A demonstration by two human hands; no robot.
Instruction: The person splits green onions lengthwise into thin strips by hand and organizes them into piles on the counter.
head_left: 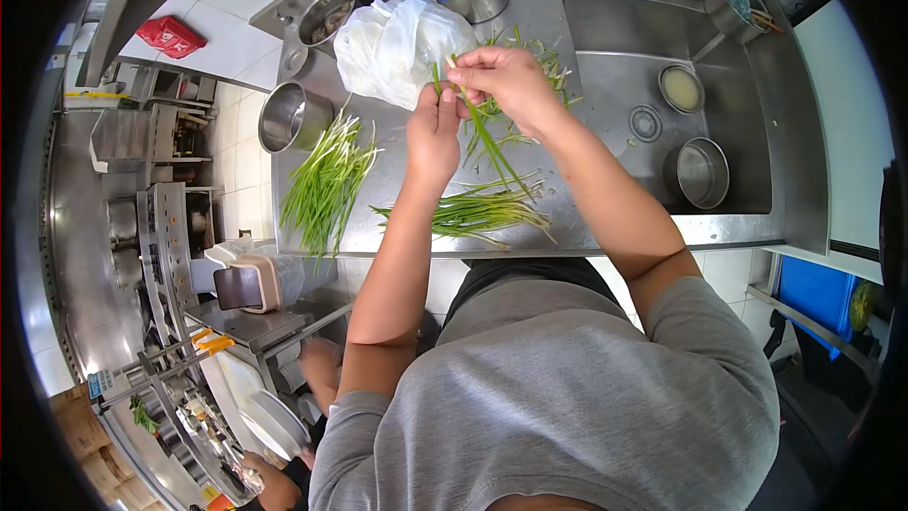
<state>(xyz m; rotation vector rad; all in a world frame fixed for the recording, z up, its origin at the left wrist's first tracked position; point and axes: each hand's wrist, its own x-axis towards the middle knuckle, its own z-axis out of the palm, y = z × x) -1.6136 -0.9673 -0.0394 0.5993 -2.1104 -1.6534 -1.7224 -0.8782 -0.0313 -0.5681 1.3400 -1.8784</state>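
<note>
I see the left hand point(435, 140) and right hand point(514, 85) pinching scallions point(491, 144) between fingers above the steel tabletop point(390, 163), a bunch point(327, 185) lying left, a pile point(492, 214) near.

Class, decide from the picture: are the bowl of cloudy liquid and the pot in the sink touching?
Apart: the head view shows bare sink floor between bowl and pot.

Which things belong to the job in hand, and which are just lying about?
Apparently in use:
green stalks in the left hand and right hand
near green bunch
left green bunch

Apparently lying about:
red packet
bowl of pale liquid
</note>
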